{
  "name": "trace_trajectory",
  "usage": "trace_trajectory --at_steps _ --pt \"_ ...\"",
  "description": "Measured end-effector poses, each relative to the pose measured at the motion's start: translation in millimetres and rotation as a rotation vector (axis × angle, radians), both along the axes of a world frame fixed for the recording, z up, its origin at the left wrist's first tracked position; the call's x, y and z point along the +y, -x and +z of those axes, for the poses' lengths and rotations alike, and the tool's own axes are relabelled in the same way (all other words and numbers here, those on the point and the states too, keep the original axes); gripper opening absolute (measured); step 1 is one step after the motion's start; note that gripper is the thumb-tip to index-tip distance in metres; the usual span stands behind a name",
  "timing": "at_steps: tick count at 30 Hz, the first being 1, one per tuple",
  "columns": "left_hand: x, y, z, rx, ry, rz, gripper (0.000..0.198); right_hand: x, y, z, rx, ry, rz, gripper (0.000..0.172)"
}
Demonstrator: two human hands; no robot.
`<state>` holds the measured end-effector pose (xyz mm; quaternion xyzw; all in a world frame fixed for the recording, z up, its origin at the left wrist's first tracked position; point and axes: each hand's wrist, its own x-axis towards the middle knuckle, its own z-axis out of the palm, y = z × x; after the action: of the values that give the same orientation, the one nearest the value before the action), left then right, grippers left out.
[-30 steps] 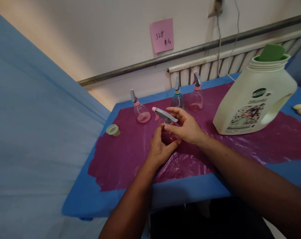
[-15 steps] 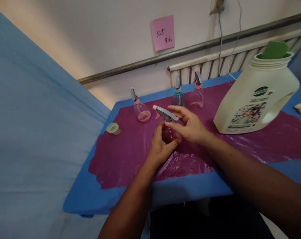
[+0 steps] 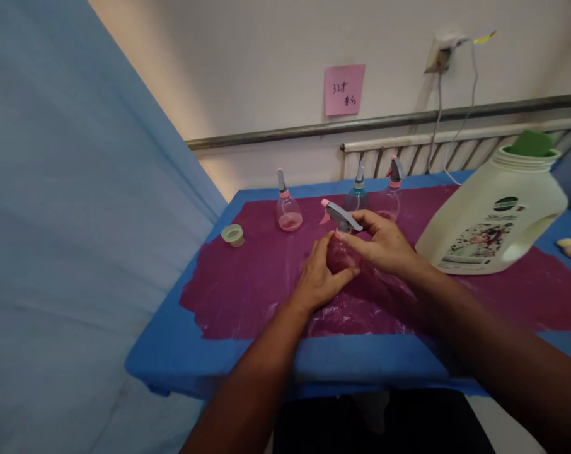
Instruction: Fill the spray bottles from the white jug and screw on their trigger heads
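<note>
Clear plastic and pink collar mark the bottle (image 3: pixel 341 257), upright between both hands over the sheet (image 3: pixel 248 293), its base hidden. The left hand (image 3: pixel 317 277) curves round its body, fingers on the far side and thumb on the near, gripping it. The right hand (image 3: pixel 384 243) is closed about the neck, thumb against the collar and fingers behind the grey sprayer (image 3: pixel 342 218); how hard they press, I cannot tell.

If the left hand slackened while the right twisted, the body could spin; a hard squeeze might dent its thin wall, and an uneven push could tip it on the wrinkled, slick-looking film.

Just beyond stand a blue bottle (image 3: pixel 356 198) and a third bottle (image 3: pixel 390 202); a backward knock from the right fingers might topple either. Farther left are another bottle (image 3: pixel 289 215) and a small cup (image 3: pixel 233 235). Right of the hands stands the jug (image 3: pixel 491 233), a green piece (image 3: pixel 532 144) in its neck; a swinging right forearm could bump it.
</note>
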<state>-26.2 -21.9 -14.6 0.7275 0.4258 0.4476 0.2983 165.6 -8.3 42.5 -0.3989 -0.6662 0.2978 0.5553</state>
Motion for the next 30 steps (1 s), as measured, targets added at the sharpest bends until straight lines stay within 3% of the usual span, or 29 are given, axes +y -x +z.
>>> trace_trajectory --at_steps 3,9,16,27,30 --pt "2 3 1.4 -0.045 -0.050 0.043 0.094 19 -6 11.0 -0.003 -0.031 -0.039 0.031" --pt "12 7 1.9 -0.196 -0.112 0.277 0.048 90 0 31.4 -0.062 -0.079 -0.207 0.046" --pt "14 6 -1.6 -0.074 -0.071 0.306 0.036 151 33 24.4 -0.239 -0.045 -0.421 0.066" --pt "4 3 5.9 0.037 -0.118 0.230 0.029 167 45 -6.6 -0.420 -0.019 -0.444 0.058" --pt "3 2 5.9 0.046 -0.115 0.241 0.028 160 43 -5.8 -0.450 -0.080 -0.512 0.067"
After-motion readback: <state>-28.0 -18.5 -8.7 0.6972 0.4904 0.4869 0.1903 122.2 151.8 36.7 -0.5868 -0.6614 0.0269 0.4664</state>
